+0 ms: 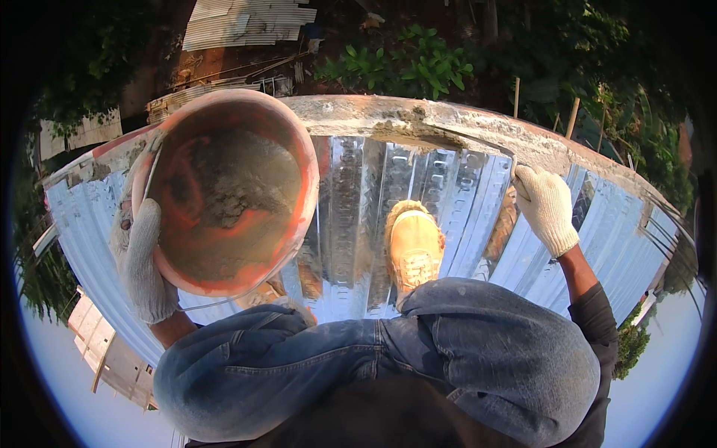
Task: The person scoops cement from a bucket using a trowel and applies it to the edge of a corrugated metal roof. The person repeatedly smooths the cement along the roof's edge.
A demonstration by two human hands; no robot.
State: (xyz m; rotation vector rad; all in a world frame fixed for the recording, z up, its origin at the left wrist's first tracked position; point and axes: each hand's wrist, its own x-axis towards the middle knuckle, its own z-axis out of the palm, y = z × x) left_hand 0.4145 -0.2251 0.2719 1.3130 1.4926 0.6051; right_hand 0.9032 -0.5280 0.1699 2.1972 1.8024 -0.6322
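Head view: a person crouches on a shiny corrugated metal roof [351, 216], holding a bucket of mortar beside a concrete wall top.

On the left, the gloved left hand [142, 261] grips the near rim of an orange bucket [231, 190], which is tilted toward the camera and holds grey wet mortar [239, 187] inside. On the right, the gloved right hand [547, 209] is closed around the handle of a trowel [478, 145], whose thin blade lies along the far wall top [418, 119], touching the grey cement there. Between the two hands, a tan boot [414, 250] stands on the roof sheet, and blue jeans [388, 358] fill the near part of the picture. Green plants [403, 63] grow beyond the wall.
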